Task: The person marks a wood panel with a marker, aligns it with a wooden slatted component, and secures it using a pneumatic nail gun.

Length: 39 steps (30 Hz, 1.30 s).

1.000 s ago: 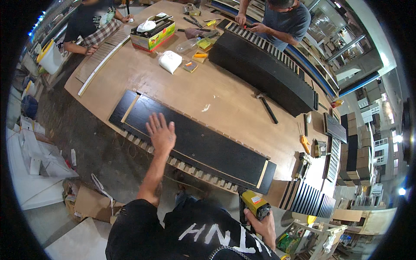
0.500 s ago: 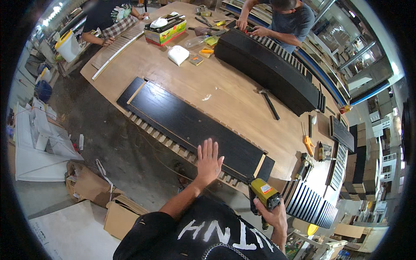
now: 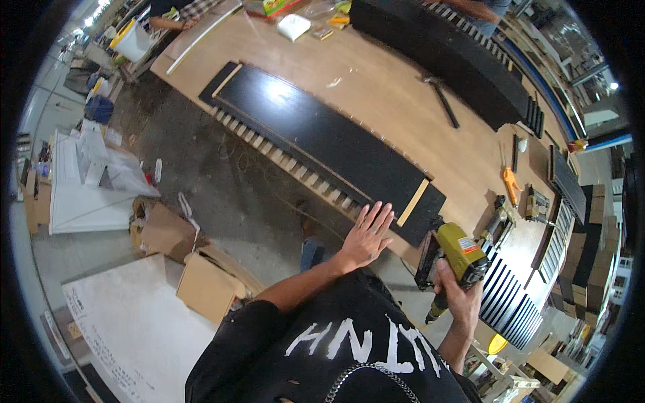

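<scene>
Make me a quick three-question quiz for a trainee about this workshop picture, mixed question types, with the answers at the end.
1. True or false: the right hand holds a yellow nail gun.
2. Where is the left hand? A) flat, by the near edge of the long black panel; B) on the hammer; C) inside a cardboard box.
3. Fill in: the black panel lies on a wooden ____.

Key: 1 true. 2 A; the fingers are spread, though actual contact with the panel cannot be told. 3 workbench.
</scene>
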Available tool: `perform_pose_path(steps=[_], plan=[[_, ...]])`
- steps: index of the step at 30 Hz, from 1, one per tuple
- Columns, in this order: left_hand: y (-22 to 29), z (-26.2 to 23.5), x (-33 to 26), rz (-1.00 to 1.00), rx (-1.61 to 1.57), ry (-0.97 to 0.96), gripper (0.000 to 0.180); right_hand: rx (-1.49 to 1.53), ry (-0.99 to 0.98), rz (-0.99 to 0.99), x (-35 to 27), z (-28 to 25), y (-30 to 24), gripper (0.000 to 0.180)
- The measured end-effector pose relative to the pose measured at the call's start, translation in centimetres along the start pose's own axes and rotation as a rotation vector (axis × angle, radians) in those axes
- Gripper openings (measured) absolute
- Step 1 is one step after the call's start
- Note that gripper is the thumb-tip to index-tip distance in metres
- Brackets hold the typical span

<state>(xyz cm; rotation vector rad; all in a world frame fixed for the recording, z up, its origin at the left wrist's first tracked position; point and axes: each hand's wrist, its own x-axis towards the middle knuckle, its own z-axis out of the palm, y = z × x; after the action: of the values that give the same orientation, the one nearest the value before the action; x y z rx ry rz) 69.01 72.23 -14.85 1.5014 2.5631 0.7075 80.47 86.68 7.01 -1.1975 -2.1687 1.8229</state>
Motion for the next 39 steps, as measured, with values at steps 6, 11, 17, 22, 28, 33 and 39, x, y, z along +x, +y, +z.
perform_pose_path(steps=[6, 11, 17, 22, 28, 33, 39], plan=[[-3.1, 0.7, 0.2, 0.059, 0.002, -0.073, 0.052, -0.117, 0.009, 0.092, 0.1, -1.7, 0.8, 0.029], [-8.5, -0.8, 0.9, 0.141, 0.003, -0.031, 0.055, -0.266, -0.069, 0.197, 1.5, -1.8, 1.0, 0.036], [-7.3, 0.7, 0.4, 0.056, -0.145, 0.085, 0.051, -0.596, -0.18, 0.182, 5.1, -0.7, 0.6, 0.044], [-1.9, 2.0, -2.0, -0.242, -0.167, 0.27, 0.039, -0.611, -0.124, 0.221, 6.5, 1.6, -2.4, 0.041], [0.3, 5.1, -1.2, -0.396, -0.167, 0.295, 0.028, -0.846, -0.195, 0.082, 8.7, 1.9, -0.1, 0.046], [2.7, 6.4, -0.3, -0.559, -0.152, 0.542, 0.028, -0.687, -0.288, 0.15, 9.4, 1.3, -0.1, 0.041], [8.9, 9.9, 0.9, -0.769, -0.379, 0.754, 0.031, -0.489, -0.361, -0.022, 9.7, -1.2, 1.9, 0.035]])
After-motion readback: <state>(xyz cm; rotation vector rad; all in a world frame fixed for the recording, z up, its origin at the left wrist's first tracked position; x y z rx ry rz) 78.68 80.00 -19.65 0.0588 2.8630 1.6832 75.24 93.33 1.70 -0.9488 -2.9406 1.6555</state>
